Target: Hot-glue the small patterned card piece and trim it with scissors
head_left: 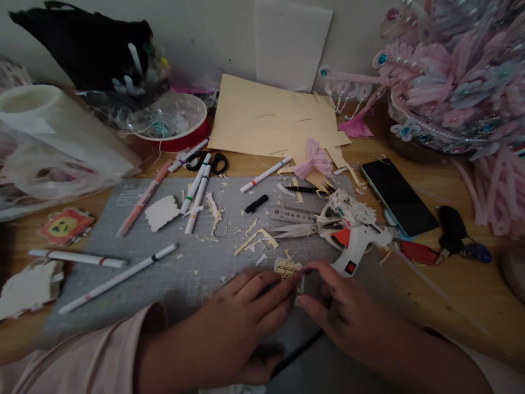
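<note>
Your left hand lays its fingertips over a small cream piece with black line drawing, and your right hand holds that piece's right edge between thumb and forefinger. A thin black rod shows beside your left thumb. Just beyond your right hand lies the white glue gun; metal scissors lie beyond both hands. Farther out, right of your right hand, a smartphone rests on the wooden counter.
</note>
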`<state>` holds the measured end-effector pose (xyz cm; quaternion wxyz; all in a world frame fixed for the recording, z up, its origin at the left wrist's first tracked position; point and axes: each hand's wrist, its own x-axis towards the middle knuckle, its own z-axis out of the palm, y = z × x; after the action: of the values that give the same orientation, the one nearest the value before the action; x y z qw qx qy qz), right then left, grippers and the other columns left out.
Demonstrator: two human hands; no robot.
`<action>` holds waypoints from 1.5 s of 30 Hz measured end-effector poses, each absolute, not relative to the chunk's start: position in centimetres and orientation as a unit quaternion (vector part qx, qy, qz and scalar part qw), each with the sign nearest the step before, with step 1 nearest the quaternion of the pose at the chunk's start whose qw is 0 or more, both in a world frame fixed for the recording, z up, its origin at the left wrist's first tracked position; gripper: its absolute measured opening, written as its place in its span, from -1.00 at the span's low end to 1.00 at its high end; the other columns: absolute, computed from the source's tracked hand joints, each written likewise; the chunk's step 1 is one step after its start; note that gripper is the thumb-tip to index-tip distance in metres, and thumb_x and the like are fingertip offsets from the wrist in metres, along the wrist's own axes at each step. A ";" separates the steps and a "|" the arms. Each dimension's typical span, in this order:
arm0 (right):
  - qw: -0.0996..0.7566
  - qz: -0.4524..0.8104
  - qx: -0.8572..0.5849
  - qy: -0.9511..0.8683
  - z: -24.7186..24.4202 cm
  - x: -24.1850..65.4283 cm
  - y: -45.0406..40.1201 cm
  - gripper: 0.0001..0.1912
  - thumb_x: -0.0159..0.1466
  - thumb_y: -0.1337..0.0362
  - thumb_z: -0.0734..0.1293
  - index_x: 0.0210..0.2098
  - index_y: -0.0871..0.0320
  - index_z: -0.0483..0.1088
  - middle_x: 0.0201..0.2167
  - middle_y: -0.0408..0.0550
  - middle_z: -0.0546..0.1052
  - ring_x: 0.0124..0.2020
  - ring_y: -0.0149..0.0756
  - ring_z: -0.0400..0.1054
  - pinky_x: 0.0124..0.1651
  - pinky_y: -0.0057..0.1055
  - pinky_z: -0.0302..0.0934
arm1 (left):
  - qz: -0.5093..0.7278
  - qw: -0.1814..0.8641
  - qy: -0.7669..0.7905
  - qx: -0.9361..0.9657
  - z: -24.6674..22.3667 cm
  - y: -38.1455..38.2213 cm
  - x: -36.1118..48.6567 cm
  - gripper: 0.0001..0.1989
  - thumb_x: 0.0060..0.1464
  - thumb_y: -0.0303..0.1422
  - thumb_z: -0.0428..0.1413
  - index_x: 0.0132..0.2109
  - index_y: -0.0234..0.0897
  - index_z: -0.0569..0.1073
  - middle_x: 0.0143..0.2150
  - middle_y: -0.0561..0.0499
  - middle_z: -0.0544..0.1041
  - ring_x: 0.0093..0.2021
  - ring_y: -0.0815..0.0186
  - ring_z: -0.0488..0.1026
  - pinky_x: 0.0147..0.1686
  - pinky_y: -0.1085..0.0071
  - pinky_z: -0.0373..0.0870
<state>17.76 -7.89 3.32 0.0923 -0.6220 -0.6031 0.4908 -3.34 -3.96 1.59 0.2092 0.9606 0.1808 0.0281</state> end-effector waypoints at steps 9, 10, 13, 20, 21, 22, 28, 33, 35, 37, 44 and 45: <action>0.139 0.554 -0.583 -0.578 3.0 17.4 -7.5 -0.40 0.26 0.01 0.15 0.20 0.09 -0.04 -0.56 -0.25 0.30 -0.59 -0.48 0.17 -0.53 -0.54 0.09 | 0.033 0.218 0.183 0.958 1.5 -4.0 -3.3 -0.44 -0.04 -0.16 0.08 0.10 -0.29 0.26 0.27 -0.05 0.14 0.13 0.11 0.12 0.08 0.20 0.14; 0.141 0.554 -0.582 -0.578 3.1 17.4 -7.5 -0.42 0.26 0.02 0.16 0.19 0.09 -0.02 -0.57 -0.25 0.30 -0.59 -0.48 0.17 -0.52 -0.54 0.09 | 0.035 0.219 0.183 0.958 1.4 -4.0 -3.3 -0.44 -0.05 -0.16 0.09 0.10 -0.29 0.26 0.27 -0.06 0.15 0.13 0.11 0.12 0.07 0.19 0.15; 0.143 0.555 -0.580 -0.579 3.1 17.4 -7.6 -0.46 0.26 0.03 0.17 0.17 0.07 0.03 -0.58 -0.27 0.28 -0.59 -0.49 0.15 -0.52 -0.55 0.08 | 0.043 0.221 0.181 0.957 1.4 -4.0 -3.4 -0.44 -0.05 -0.16 0.09 0.09 -0.29 0.27 0.24 -0.08 0.19 0.12 0.10 0.14 0.05 0.19 0.18; 0.134 0.540 -0.584 -0.592 2.8 17.6 -7.7 -0.50 0.26 0.01 0.16 0.14 0.03 0.09 -0.56 -0.24 0.32 -0.60 -0.49 0.15 -0.55 -0.55 0.05 | 0.036 0.206 0.179 0.961 1.4 -4.0 -3.3 -0.45 -0.02 -0.13 0.06 0.09 -0.31 0.27 0.27 -0.08 0.14 0.13 0.10 0.13 0.07 0.21 0.14; 0.129 0.534 -0.584 -0.598 2.8 17.6 -7.7 -0.51 0.26 0.00 0.15 0.13 0.02 0.11 -0.55 -0.23 0.33 -0.60 -0.49 0.15 -0.55 -0.55 0.05 | 0.035 0.204 0.178 0.962 1.4 -4.0 -3.3 -0.45 -0.01 -0.13 0.06 0.09 -0.31 0.27 0.27 -0.08 0.15 0.12 0.10 0.14 0.07 0.21 0.14; 0.124 0.529 -0.584 -0.603 2.8 17.6 -7.7 -0.52 0.26 0.00 0.15 0.12 0.02 0.12 -0.54 -0.22 0.34 -0.60 -0.49 0.16 -0.55 -0.54 0.06 | 0.036 0.201 0.176 0.963 1.4 -4.0 -3.3 -0.44 -0.01 -0.12 0.05 0.10 -0.31 0.27 0.26 -0.08 0.16 0.12 0.11 0.14 0.07 0.21 0.14; 0.124 0.523 -0.583 -0.609 2.8 17.7 -7.8 -0.54 0.25 0.00 0.17 0.07 0.05 0.17 -0.52 -0.20 0.37 -0.58 -0.48 0.21 -0.52 -0.54 0.09 | 0.042 0.207 0.180 0.961 1.4 -3.9 -3.3 -0.45 0.00 -0.12 0.04 0.10 -0.29 0.27 0.23 -0.06 0.21 0.12 0.12 0.14 0.06 0.22 0.15; 0.151 0.545 -0.581 -0.585 2.7 17.7 -7.8 -0.46 0.25 0.01 0.17 0.15 0.10 0.05 -0.59 -0.25 0.31 -0.61 -0.48 0.17 -0.55 -0.56 0.06 | 0.042 0.206 0.181 0.961 1.4 -4.0 -3.3 -0.45 -0.03 -0.14 0.07 0.09 -0.29 0.27 0.26 -0.07 0.17 0.12 0.11 0.14 0.06 0.21 0.16; 0.148 0.544 -0.580 -0.587 2.6 17.7 -7.7 -0.45 0.25 0.01 0.17 0.16 0.09 0.06 -0.59 -0.25 0.31 -0.61 -0.49 0.16 -0.57 -0.56 0.04 | 0.042 0.204 0.182 0.961 1.4 -4.0 -3.3 -0.45 -0.03 -0.14 0.07 0.10 -0.28 0.26 0.26 -0.07 0.16 0.13 0.10 0.14 0.06 0.20 0.15; 0.139 0.538 -0.584 -0.592 2.6 17.7 -7.7 -0.46 0.24 0.00 0.17 0.15 0.08 0.10 -0.58 -0.23 0.33 -0.60 -0.48 0.16 -0.56 -0.55 0.04 | 0.043 0.205 0.182 0.961 1.4 -4.0 -3.3 -0.44 -0.03 -0.14 0.06 0.10 -0.28 0.26 0.27 -0.06 0.15 0.13 0.11 0.13 0.06 0.20 0.15; 0.113 0.509 -0.597 -0.609 2.8 17.5 -7.8 -0.51 0.26 -0.01 0.14 0.13 0.00 0.13 -0.53 -0.19 0.39 -0.59 -0.47 0.18 -0.55 -0.53 0.04 | 0.044 0.207 0.180 0.961 1.4 -4.0 -3.3 -0.46 -0.02 -0.13 0.06 0.08 -0.29 0.27 0.26 -0.07 0.16 0.13 0.12 0.14 0.07 0.20 0.14; 0.112 0.509 -0.596 -0.611 2.9 17.4 -7.8 -0.52 0.26 -0.01 0.14 0.12 0.00 0.15 -0.53 -0.19 0.40 -0.60 -0.47 0.18 -0.55 -0.53 0.04 | 0.043 0.208 0.180 0.961 1.4 -4.0 -3.3 -0.46 -0.02 -0.14 0.06 0.09 -0.29 0.27 0.26 -0.06 0.16 0.13 0.12 0.14 0.07 0.21 0.14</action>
<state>17.42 -7.76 2.89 0.1119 -0.5965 -0.6107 0.5087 -3.33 -4.01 1.42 0.2077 0.9605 0.1800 0.0432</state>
